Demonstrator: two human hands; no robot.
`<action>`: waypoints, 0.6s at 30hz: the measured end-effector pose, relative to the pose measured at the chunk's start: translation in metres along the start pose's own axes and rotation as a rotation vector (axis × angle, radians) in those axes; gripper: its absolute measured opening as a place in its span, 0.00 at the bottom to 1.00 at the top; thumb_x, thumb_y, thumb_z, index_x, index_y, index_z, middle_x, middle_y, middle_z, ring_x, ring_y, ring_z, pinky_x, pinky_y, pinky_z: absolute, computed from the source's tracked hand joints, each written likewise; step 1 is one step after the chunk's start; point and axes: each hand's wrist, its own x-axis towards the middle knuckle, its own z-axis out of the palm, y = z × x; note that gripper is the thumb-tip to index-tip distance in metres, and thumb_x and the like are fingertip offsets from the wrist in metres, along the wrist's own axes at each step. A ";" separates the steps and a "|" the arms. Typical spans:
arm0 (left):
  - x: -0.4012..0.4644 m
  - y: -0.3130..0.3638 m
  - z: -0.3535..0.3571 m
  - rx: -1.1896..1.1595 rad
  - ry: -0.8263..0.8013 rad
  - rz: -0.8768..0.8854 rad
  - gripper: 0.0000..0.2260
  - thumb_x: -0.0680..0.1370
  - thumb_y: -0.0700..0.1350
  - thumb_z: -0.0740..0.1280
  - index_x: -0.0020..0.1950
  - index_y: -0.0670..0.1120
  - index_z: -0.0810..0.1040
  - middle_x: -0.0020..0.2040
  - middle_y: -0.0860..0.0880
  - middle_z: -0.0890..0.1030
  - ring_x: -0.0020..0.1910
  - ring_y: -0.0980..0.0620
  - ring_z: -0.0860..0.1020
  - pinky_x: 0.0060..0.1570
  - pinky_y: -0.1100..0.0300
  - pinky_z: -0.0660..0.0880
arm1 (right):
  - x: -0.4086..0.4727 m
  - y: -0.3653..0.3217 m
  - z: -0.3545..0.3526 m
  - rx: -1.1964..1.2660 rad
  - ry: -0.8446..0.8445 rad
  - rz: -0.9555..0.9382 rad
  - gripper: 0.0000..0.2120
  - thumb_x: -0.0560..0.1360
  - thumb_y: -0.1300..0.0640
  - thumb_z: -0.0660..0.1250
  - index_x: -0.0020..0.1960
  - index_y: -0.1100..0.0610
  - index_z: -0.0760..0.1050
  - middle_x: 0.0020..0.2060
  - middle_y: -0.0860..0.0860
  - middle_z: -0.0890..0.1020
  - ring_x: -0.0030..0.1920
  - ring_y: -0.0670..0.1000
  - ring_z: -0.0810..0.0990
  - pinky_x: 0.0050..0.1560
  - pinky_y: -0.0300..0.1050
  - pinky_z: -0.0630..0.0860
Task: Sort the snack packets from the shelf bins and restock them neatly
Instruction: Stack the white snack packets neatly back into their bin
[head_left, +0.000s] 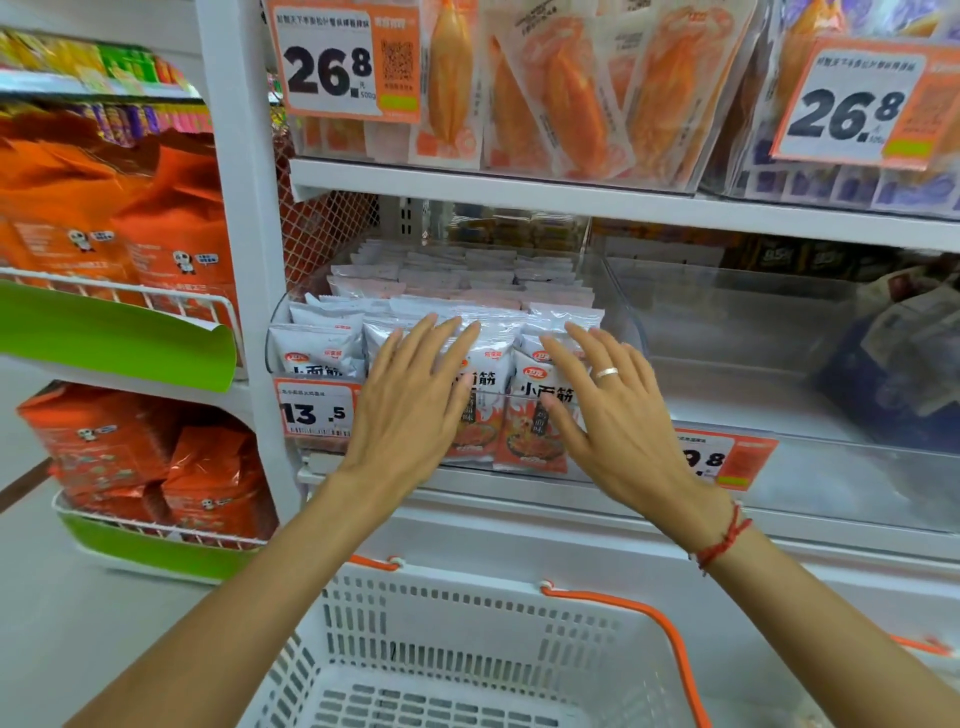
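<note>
A clear plastic shelf bin (631, 322) on the middle shelf holds several rows of white snack packets (540, 395) with black characters and red-orange bottoms, standing upright. My left hand (410, 405) is spread flat with straight fingers in front of the middle packets of the front row. My right hand (618, 415), wearing a ring, is spread flat over the right front packets. Neither hand grips a packet; whether the palms touch the bin front I cannot tell.
A white shopping basket (467, 649) with orange handles sits below the shelf, nothing seen in it. The clear bin (753, 322) to the right is mostly bare with dark packets at its far right. Orange-packet bins (519, 104) sit above. A rack of orange bags (156, 234) stands left.
</note>
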 end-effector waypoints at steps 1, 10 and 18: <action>0.000 -0.001 0.000 0.002 -0.025 0.013 0.22 0.83 0.52 0.50 0.77 0.48 0.62 0.74 0.47 0.68 0.75 0.47 0.62 0.74 0.50 0.54 | -0.001 -0.001 0.002 -0.012 -0.012 0.003 0.24 0.81 0.45 0.54 0.75 0.52 0.61 0.73 0.56 0.66 0.72 0.59 0.64 0.72 0.56 0.60; -0.069 -0.011 -0.020 -0.103 0.243 -0.113 0.21 0.79 0.43 0.62 0.72 0.45 0.70 0.71 0.48 0.71 0.70 0.48 0.66 0.68 0.54 0.62 | -0.040 -0.052 0.007 0.311 0.246 -0.096 0.12 0.78 0.58 0.64 0.60 0.59 0.76 0.58 0.54 0.78 0.58 0.56 0.74 0.55 0.49 0.72; -0.288 -0.066 0.015 0.022 -0.239 -0.905 0.24 0.83 0.54 0.54 0.77 0.47 0.61 0.75 0.43 0.64 0.73 0.41 0.63 0.70 0.42 0.61 | -0.169 -0.153 0.167 0.542 -0.534 -0.108 0.14 0.79 0.53 0.62 0.63 0.55 0.76 0.57 0.54 0.80 0.57 0.58 0.78 0.54 0.53 0.77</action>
